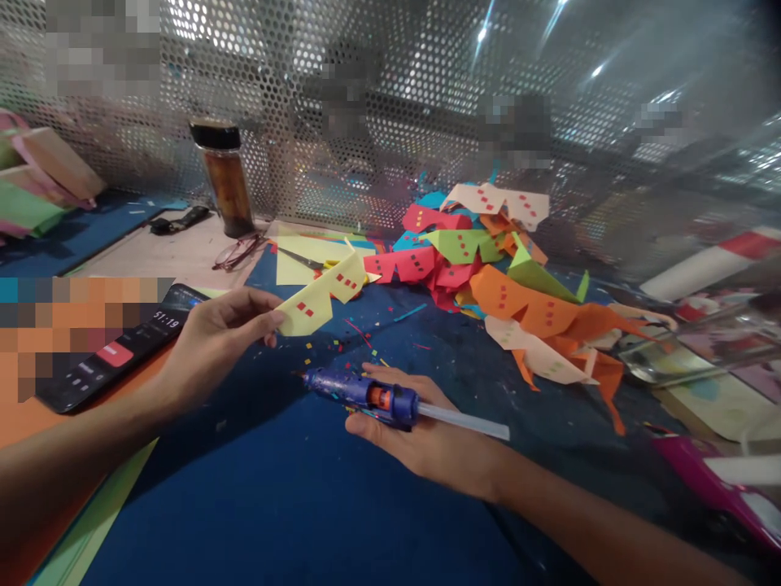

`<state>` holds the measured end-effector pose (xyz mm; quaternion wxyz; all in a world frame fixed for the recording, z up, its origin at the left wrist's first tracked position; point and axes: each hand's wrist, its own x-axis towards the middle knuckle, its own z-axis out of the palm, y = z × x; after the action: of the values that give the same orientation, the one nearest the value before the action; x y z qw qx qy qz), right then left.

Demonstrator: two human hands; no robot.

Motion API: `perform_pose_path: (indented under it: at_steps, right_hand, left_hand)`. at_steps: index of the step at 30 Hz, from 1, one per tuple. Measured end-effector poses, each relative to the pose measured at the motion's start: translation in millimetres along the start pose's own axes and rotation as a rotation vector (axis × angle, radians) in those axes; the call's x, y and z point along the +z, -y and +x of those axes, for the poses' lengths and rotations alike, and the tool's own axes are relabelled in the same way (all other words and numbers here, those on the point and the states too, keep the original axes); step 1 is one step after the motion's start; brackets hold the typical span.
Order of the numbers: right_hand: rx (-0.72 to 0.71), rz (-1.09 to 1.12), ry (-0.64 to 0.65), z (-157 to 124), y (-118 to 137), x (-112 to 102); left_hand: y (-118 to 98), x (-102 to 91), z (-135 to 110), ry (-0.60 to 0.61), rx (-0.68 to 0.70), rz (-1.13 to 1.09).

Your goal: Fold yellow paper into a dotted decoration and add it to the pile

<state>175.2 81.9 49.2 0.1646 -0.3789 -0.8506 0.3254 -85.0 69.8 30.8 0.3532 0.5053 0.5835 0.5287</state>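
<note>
Between thumb and fingers, my left hand (223,334) pinches one end of a pale yellow paper mask (317,303) that bears small red squares. My right hand (421,439) is wrapped round a blue hot glue gun (347,391), its nozzle pointing left, below the mask and apart from it. A clear glue stick (467,421) sticks out of the gun's back end. Behind the yellow mask lie scissors (305,259) with yellow handles. Tiny coloured paper bits are scattered on the blue surface between my hands.
Several colourful paper masks (525,305) are heaped at the right, against a perforated metal wall (274,106). A dark-lidded jar (227,179) and glasses (237,252) stand back left. A phone (128,346) lies by my left forearm, and a magenta tool (708,480) at far right.
</note>
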Motion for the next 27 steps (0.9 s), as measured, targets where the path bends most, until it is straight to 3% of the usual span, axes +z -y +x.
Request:
perform_pose_path:
  at_steps: [8,18,27]
  right_hand:
    - [0.156,0.009,-0.009,-1.8,-6.4,-2.0]
    - [0.109,0.014,-0.093,-2.4,-11.7,0.6]
    - [0.03,0.083,0.043,1.7,-8.4,1.1]
  left_hand:
    - [-2.9,0.2,0.7,0.001,0.024,-0.077]
    - [-0.9,-0.8,1.6,0.016,0.038,-0.111]
    - [0.3,-2.3,1.8,0.003,0.028,-0.077]
